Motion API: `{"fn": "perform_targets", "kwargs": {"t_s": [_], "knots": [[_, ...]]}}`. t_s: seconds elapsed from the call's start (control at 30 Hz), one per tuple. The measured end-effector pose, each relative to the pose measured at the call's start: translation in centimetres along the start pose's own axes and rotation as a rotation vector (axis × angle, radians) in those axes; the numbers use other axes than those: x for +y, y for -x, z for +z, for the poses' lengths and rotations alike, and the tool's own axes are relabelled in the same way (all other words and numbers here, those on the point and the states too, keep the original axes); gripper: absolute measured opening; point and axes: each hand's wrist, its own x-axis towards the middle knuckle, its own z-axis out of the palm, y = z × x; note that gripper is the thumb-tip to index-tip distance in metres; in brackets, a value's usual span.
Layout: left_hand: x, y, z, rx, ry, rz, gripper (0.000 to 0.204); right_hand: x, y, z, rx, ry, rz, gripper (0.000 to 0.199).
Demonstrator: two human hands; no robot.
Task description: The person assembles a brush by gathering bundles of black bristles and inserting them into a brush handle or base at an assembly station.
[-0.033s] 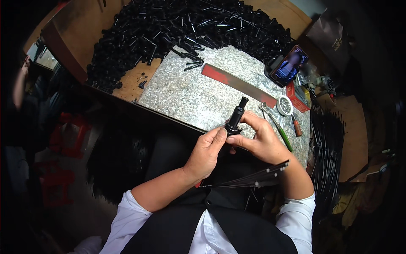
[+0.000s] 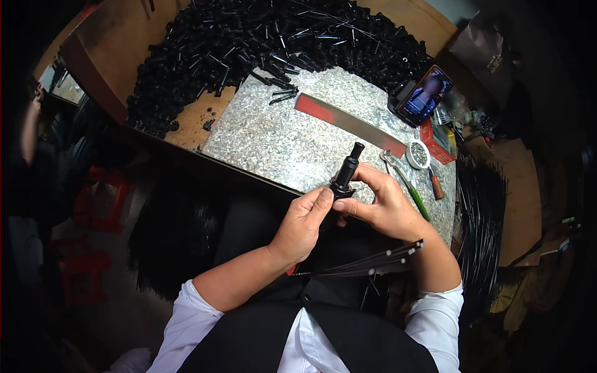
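Note:
Between my hands, just off the near edge of the worktop, a black stepped tube-shaped part [image 2: 346, 172] points up and slightly right. Its tip is narrower and its lower end is hidden by my fingers. My left hand [image 2: 306, 219] is closed round the lower end, thumb along its side. Fingers of my right hand [image 2: 379, 202] curl about the part from the right, the thumb pressed near its collar. Below my hands, a bundle of thin black rods [image 2: 373, 260] with pale tips reaches toward my right forearm.
A large heap of black tubular parts [image 2: 267, 37] covers the back of the speckled worktop [image 2: 261, 130]. On it lie a flat red-and-grey bar [image 2: 348, 124], green-handled pliers [image 2: 413, 196], a white dish of small metal pieces [image 2: 418, 155], a screwdriver [image 2: 437, 186] and a propped phone [image 2: 426, 96].
The pale tips of the rod bundle have dipped slightly. Both hands and the black part hold the same place.

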Motion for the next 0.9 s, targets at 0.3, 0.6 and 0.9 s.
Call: {"fn": "perform_targets", "kwargs": {"t_s": [0.3, 0.6, 0.9], "knots": [[0.6, -0.2, -0.5, -0.103, 0.001, -0.047, 0.035, -1.0, -0.8, -1.0, -0.146, -0.233, 0.152, 0.025], [1.3, -0.2, -2.1, -0.130, 0.144, -0.119, 0.033, 3.4, 0.8, 4.6, 0.243, -0.584, 0.226, 0.046], [2.1, -0.2, -2.1, -0.226, 0.279, -0.193, 0.044, 1.9, 2.6, 7.5, 0.205, -0.926, 0.276, 0.025]]}}
